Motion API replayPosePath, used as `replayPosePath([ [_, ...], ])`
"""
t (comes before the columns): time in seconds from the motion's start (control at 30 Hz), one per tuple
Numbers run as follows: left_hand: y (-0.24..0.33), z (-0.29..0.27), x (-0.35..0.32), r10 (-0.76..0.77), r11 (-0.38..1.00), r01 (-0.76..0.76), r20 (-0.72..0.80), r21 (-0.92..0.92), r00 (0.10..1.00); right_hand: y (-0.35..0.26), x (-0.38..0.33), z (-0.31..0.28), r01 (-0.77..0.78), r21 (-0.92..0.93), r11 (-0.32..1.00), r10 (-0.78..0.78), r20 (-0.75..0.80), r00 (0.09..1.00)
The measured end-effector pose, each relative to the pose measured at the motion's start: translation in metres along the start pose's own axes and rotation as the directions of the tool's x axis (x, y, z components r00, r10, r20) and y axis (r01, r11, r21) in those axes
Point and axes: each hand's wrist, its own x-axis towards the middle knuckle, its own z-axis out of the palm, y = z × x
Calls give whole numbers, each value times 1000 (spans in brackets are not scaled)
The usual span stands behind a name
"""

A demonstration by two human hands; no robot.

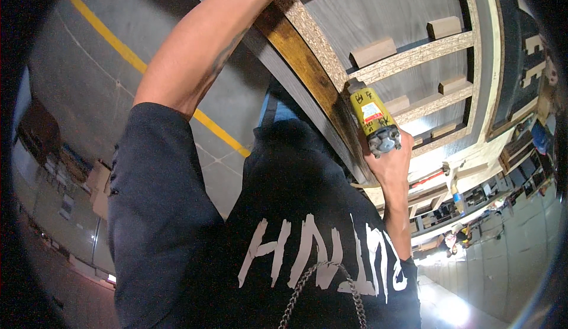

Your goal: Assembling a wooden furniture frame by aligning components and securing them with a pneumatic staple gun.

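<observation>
The yellow nail gun point(368, 111) should handle as rigid, fairly heavy and top-weighted, best taken by its handle (probably the part hidden under the body). The right hand point(393, 163) appears clamped on it, fingers mostly covered; the body lies over and beyond that grip, its far end beside the chipboard frame point(315, 30). The left hand is out of view, so its grip I cannot tell.

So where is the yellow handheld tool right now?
In the head view, the yellow handheld tool is right of centre, gripped in the person's right hand, with its dark end beside the particleboard frame.
</observation>
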Motion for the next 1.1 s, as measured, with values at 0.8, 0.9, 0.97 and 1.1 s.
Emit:
replayPosePath([
  [0.8,53,23,52,-186,979,194,-119,65,975,142,-98,-44,-207,-16,978,195,-271,943],
  [0.9,65,32,84,-216,971,223,-89,83,972,166,-100,-58,-267,31,963,254,-429,867],
  [0.97,74,27,95,-294,949,279,88,147,952,149,-77,-104,-401,247,882,457,-241,856],
  [1.1,43,45,88,-133,963,136,-30,233,991,228,-53,-135,-316,-225,922,198,-429,881],
])
